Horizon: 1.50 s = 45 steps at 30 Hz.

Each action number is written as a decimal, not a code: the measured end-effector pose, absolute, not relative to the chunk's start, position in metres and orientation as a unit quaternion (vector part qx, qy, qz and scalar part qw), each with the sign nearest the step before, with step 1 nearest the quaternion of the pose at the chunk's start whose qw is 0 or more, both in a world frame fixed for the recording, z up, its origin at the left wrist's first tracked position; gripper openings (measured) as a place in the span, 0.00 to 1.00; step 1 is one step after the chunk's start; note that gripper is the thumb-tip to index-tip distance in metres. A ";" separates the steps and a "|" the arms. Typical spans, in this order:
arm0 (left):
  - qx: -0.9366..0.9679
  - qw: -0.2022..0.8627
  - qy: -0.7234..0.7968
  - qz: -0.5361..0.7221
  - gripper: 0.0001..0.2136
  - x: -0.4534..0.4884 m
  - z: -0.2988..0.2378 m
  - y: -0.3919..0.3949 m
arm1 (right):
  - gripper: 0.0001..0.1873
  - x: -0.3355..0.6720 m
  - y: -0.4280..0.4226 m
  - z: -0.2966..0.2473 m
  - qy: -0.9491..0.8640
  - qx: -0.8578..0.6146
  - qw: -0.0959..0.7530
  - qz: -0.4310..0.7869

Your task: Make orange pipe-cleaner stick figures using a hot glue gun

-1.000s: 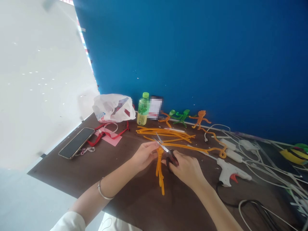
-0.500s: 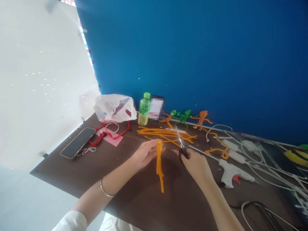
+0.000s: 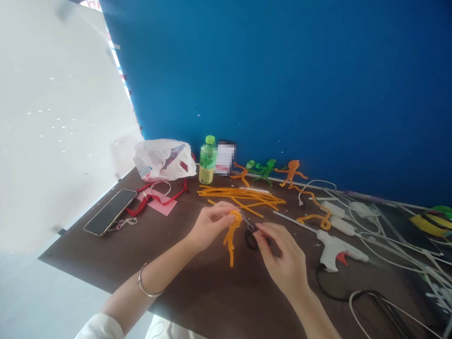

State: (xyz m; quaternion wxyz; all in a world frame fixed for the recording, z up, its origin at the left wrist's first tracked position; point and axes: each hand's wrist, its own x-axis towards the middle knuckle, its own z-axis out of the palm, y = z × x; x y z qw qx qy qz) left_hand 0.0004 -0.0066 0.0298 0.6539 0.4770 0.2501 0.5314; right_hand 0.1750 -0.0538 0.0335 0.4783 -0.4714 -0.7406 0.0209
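Observation:
My left hand (image 3: 214,225) pinches the coiled top of an orange pipe-cleaner figure (image 3: 231,238), whose loose strands hang down over the table. In my right hand (image 3: 280,249) is a pair of scissors (image 3: 251,235) with dark handles, held by thumb and fingers. The blades point up and left and reach the coiled orange part beside my left fingertips; whether they touch it I cannot tell. Behind my hands lies a pile of loose orange pipe cleaners (image 3: 243,194).
Left are a phone (image 3: 110,212), a red ribbon on pink paper (image 3: 164,205) and a plastic bag (image 3: 164,160). A green-capped bottle (image 3: 207,160) and small green (image 3: 267,172) and orange figures (image 3: 292,173) stand behind. A glue gun (image 3: 335,249) and tangled white cables (image 3: 384,240) lie right.
My right hand has brought the scissors left and down, turning them towards the orange figure. My left hand has tilted the figure, and its strands hang differently. The view has shifted slightly right.

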 end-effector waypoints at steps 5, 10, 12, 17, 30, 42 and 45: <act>0.584 0.571 0.257 0.517 0.08 0.001 0.042 -0.020 | 0.13 0.157 -0.061 0.054 -0.771 -0.396 0.498 -0.030; 0.582 0.573 0.252 0.518 0.09 0.003 0.043 -0.023 | 0.09 0.154 -0.060 0.056 -0.765 -0.418 0.490 -0.003; 0.578 0.581 0.253 0.514 0.09 0.003 0.042 -0.023 | 0.07 0.154 -0.060 0.056 -0.757 -0.432 0.490 0.022; 0.586 0.576 0.252 0.512 0.10 0.002 0.042 -0.022 | 0.03 0.149 -0.061 0.056 -0.696 -0.461 0.527 0.162; 0.549 0.635 0.208 0.502 0.16 0.003 0.034 -0.021 | 0.03 0.142 -0.059 0.055 -0.617 -0.472 0.566 0.276; 0.587 0.562 0.233 0.534 0.11 0.005 0.029 -0.019 | 0.05 0.145 -0.054 0.059 -0.637 -0.486 0.520 0.297; 0.584 0.565 0.227 0.536 0.10 0.005 0.029 -0.019 | 0.05 0.146 -0.054 0.058 -0.637 -0.489 0.513 0.303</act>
